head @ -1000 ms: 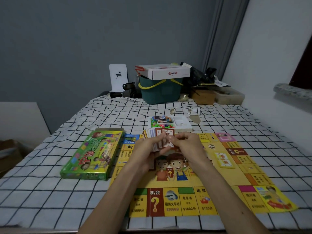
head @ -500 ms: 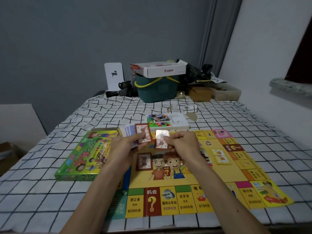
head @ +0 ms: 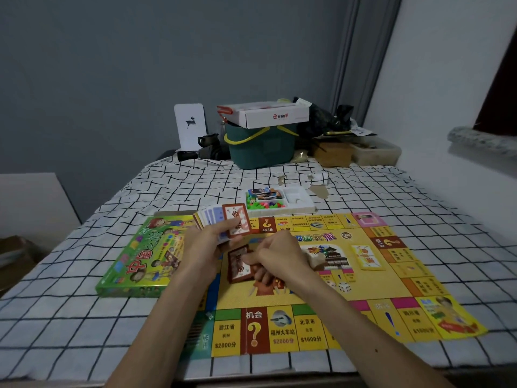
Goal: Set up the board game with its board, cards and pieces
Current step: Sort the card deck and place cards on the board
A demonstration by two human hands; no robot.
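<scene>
Holding a fanned stack of cards [head: 214,219], the left hand [head: 205,247] has its fingers curled beneath the fan and its thumb pressed across the front, red-bordered card; the fan sits above the far-left part of the game board [head: 369,295]. The right hand [head: 279,254] is lowered over the left-centre of the board, fingers curled together, with thumb and forefinger pinching the right edge of a single red-bordered card [head: 237,266]. Whether that card lies fully flat on the board cannot be told. The board lies unfolded on the checked cloth [head: 84,331], its near edge close to the near edge of the cloth-covered surface. A yellow card pile [head: 366,256] rests on the right-centre of the board, with two white dice [head: 344,287] printed or lying nearer the centre; which cannot be told. The green game box [head: 137,259] lies just beside the board's left edge. A white tray [head: 302,204] holding coloured pieces [head: 265,205] sits just beyond the board's far edge. At the far edge of the surface stands a green bucket [head: 260,149] with a white carton [head: 274,117] on top.
</scene>
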